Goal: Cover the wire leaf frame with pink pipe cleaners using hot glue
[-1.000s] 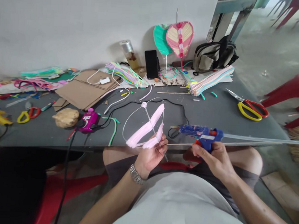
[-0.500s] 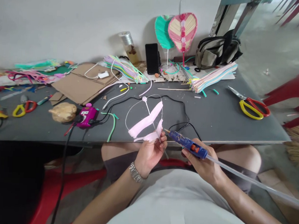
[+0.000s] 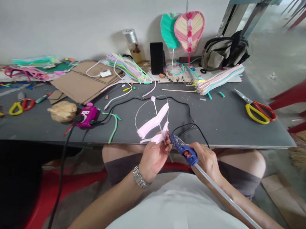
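**Wire-loop frame with pink strips, held over table edge beside hot glue gun**

Item: wire-loop frame [image 3: 135,118], held just above the front edge of a grey table [image 3: 218,131]. Long axis: a thin stick [image 3: 155,106] rising from the left hand, leaning up and slightly left to a pink bead [image 3: 153,99].

Condition: oval of thin wire; two fuzzy pale pink strips [image 3: 152,120] cross the stick diagonally.

Left hand [image 3: 154,158]: closed narrowly, fingers pinching the stick's lower part; silver wristwatch [image 3: 139,177] on the wrist.

Right hand [image 3: 206,162]: wrapped around a blue hot glue gun [image 3: 184,154], nozzle pointing up-left, just beside the stick; contact cannot be told. A clear glue stick [image 3: 227,202] runs from the gun's rear toward lower right.
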`<act>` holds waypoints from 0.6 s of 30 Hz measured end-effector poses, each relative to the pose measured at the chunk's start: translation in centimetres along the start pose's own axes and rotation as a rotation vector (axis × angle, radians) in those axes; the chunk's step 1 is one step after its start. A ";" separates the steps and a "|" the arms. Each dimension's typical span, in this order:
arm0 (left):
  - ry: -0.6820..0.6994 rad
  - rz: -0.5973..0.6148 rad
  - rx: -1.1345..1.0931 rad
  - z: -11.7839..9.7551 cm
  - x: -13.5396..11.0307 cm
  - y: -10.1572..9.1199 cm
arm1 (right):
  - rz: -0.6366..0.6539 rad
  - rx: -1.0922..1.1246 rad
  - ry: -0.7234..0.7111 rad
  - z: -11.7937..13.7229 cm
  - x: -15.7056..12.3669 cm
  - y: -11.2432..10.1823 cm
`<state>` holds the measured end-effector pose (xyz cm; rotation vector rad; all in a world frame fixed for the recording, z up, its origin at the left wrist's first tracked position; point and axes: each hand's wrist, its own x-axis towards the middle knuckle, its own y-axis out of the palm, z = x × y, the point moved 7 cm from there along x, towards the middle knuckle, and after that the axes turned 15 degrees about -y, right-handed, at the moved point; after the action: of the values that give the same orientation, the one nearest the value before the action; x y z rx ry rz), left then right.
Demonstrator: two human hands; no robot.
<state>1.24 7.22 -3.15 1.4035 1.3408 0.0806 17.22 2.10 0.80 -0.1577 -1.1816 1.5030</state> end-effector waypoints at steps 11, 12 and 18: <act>0.029 0.015 0.033 0.1 -0.1 0.5 | 0.020 -0.075 0.000 0.1 -0.2 0.1; 0.032 0.011 0.034 0.1 -0.1 0.6 | 0.024 -0.080 -0.005 0.2 -0.2 0.1; 0.068 -0.010 0.051 0.1 0.0 0.3 | 0.033 -0.134 -0.005 0.6 -0.1 0.0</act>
<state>1.46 7.21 -2.96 1.4474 1.4143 0.0886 16.82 1.68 1.09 -0.2651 -1.2895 1.4540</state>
